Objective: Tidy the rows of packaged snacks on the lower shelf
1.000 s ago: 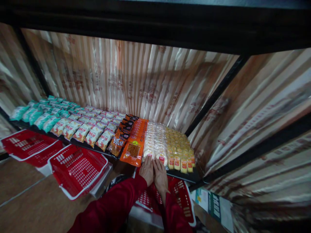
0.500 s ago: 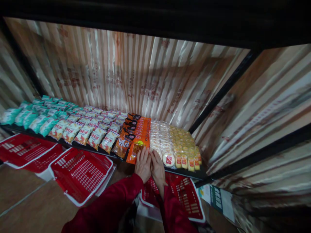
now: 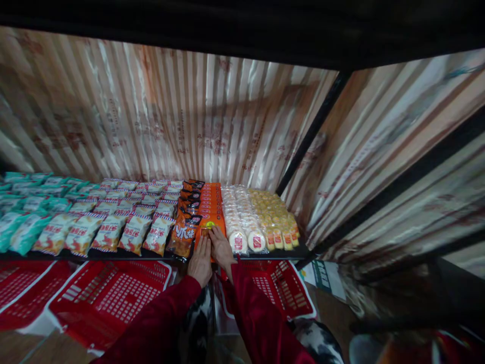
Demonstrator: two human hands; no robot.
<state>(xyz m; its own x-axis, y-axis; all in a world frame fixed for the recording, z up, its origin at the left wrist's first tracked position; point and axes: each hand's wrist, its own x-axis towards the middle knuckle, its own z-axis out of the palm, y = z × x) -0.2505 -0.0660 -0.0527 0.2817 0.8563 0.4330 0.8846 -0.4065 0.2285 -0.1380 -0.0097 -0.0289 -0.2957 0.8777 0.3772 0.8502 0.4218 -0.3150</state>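
My left hand (image 3: 200,263) lies with outstretched fingers on the lower part of the front orange snack packet (image 3: 208,221). Beside it, my right hand (image 3: 222,246) rests on the same packet, fingers extended and close to the left fingertips. More orange and black packets stand in a row behind this one. To the right are round white wrapped biscuits (image 3: 238,241) in clear film, and past them small yellow wrapped cakes (image 3: 278,238). White snack bags with striped edges (image 3: 108,232) fill the shelf to the left.
Green-and-white bags (image 3: 28,232) occupy the shelf's far left. Below the black shelf edge (image 3: 125,257) stand red baskets (image 3: 113,293), another red basket (image 3: 291,288) and a printed sack (image 3: 326,278). A black post (image 3: 314,131) slants up at right; striped sheeting (image 3: 212,111) hangs behind.
The view has turned right and levelled, so the shelf appears further left. My right hand has shifted from the packet's lower right edge onto its front; my left hand stays on its lower part.
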